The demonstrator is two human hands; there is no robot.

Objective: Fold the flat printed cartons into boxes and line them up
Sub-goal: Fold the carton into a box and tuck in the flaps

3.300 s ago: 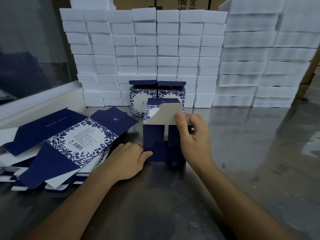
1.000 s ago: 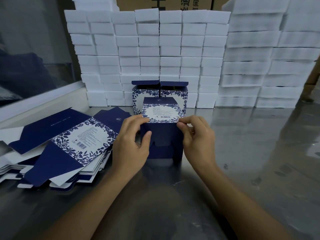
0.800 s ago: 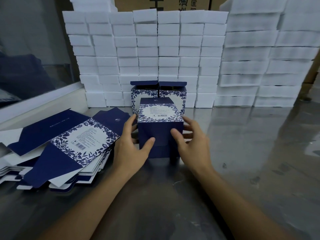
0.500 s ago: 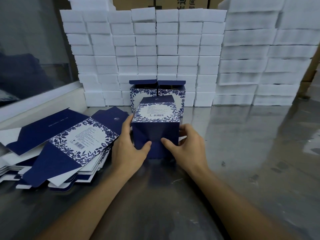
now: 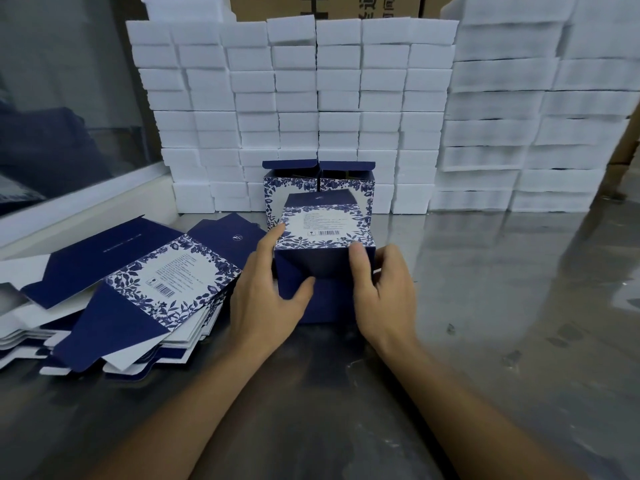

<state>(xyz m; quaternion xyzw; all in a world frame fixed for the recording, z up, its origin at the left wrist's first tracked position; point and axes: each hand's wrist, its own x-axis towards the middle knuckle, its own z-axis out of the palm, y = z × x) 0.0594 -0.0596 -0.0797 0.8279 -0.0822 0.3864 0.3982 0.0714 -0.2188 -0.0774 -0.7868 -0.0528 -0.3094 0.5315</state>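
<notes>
A dark blue carton (image 5: 323, 237) with a white floral panel and barcode on top stands on the steel table (image 5: 485, 306), folded into a box. My left hand (image 5: 266, 299) holds its left side, thumb across the blue front face, forefinger at the top left corner. My right hand (image 5: 384, 292) holds the right side, thumb pressed on the front face near the top edge. Two folded boxes (image 5: 318, 183) with lids up stand side by side right behind it. A pile of flat printed cartons (image 5: 131, 289) lies to the left.
Stacks of white foam blocks (image 5: 311, 98) form a wall along the back of the table and continue on the right (image 5: 536, 116). A glass pane with a white frame (image 5: 79, 206) runs along the left. Brown cardboard boxes show above the foam.
The grey inner flap has been closed and the bottom flaps tucked in. The box has turned so its barcode panel faces up, and both hands now clasp its sides.
</notes>
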